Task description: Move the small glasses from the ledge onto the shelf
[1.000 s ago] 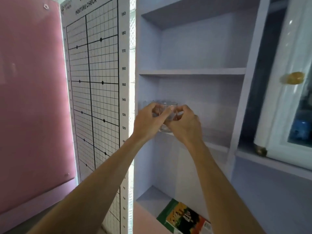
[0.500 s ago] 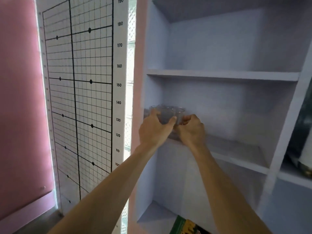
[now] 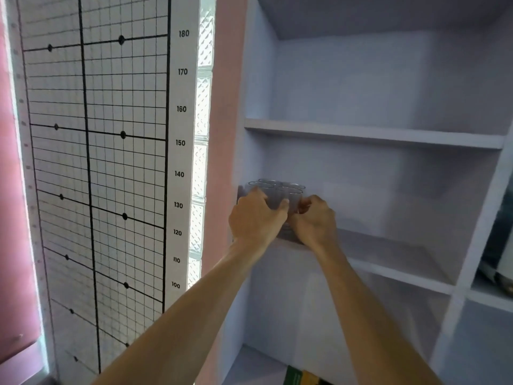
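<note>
Both hands, left hand [image 3: 256,218] and right hand [image 3: 315,220], clasped a cluster of small clear glasses [image 3: 277,194], upright with rims up, at the pale lavender wooden shelf [image 3: 388,252], left end.

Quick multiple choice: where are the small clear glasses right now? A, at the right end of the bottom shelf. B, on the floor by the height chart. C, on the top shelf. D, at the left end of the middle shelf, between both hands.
D: the cluster of small clear glasses sits at the left end of the pale lilac middle shelf, with the left hand and right hand cupped around it.
</note>
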{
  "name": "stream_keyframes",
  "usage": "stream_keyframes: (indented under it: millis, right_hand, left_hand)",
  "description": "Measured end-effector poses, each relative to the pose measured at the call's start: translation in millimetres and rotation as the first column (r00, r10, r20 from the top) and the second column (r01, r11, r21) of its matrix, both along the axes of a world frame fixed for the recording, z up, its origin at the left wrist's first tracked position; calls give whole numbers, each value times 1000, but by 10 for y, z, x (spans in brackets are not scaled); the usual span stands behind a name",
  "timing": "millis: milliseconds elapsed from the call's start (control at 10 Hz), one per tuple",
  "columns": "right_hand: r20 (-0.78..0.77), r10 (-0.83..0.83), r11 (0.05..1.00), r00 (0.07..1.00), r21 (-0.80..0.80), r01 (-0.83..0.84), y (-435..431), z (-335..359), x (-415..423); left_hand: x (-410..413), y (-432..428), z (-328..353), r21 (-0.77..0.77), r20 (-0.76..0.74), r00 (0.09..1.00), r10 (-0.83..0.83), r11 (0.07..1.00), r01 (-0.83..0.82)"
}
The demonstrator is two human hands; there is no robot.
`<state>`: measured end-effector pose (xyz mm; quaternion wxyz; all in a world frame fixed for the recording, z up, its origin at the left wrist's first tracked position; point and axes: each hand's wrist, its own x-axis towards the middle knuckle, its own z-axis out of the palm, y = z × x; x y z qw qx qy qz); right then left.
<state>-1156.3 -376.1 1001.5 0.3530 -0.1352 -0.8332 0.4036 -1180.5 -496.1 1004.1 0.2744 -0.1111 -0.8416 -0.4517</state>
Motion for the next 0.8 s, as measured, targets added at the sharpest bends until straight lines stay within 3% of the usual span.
stream_keyframes:
  millis: [500,800]
  right_hand:
    - [-15,-25,1000,1000,2,25,-116,-41,18]
    - [-74,-106,994,992,-18,105,-210,-129,352]
  left_hand:
    - [-128,-114,-45,47,-1,993,-117,992,117]
    - [77,-163,-81,193,-44,981,-190,962,195]
